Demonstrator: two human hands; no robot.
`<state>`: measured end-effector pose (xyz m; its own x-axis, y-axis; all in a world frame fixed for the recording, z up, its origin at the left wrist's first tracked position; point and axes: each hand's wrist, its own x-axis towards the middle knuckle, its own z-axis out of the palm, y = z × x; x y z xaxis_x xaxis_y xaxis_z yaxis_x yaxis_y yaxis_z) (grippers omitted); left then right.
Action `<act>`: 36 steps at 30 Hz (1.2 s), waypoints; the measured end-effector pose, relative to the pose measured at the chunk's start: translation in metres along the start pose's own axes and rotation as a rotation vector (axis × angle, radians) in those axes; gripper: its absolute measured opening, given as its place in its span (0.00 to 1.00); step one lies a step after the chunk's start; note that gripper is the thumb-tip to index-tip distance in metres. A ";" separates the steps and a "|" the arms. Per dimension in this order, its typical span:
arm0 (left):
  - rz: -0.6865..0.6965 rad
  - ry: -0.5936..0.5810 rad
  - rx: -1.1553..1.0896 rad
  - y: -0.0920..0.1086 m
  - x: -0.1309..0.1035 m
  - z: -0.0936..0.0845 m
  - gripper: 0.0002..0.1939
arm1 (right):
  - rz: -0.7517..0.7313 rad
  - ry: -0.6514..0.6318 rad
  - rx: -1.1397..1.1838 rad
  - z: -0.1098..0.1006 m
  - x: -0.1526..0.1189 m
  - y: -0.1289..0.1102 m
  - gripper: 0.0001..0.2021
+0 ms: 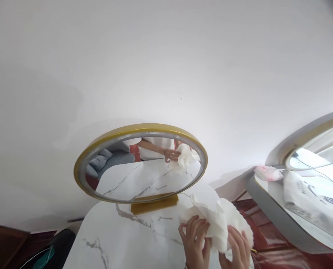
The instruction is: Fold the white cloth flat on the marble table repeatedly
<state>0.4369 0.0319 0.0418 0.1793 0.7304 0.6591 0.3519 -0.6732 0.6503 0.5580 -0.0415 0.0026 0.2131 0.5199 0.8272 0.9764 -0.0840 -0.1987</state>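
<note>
A crumpled white tissue [210, 215] spreads between my two hands at the right side of a white marble-patterned tabletop [144, 239]. My left hand [195, 239] presses its bent fingers into the near left part of the tissue. On the tissue's right part, my right hand [236, 246] has its fingers curled round the folds, close to the table's right edge. Behind them stands an oval mirror [146, 175] with a gold rim, on a gold base [155, 204]. The mirror reflects an arm, a hand and the white tissue.
To the right, a second marble-topped table [301, 239] carries a white printed cloth bag [318, 198], a small pink-and-white packet [268, 173] and another round mirror [320, 149]. A white wall [144, 67] rises behind. At lower left is a dark object [58, 244] above reddish floor.
</note>
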 end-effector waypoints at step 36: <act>-0.141 -0.661 0.421 -0.140 0.006 0.119 0.35 | 0.038 -0.585 -0.113 0.142 -0.019 0.109 0.25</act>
<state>0.4979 0.1437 -0.0902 0.5688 0.8113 0.1353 0.7055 -0.5658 0.4267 0.6556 0.0603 -0.1096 0.2254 0.8939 0.3875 0.9728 -0.1849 -0.1393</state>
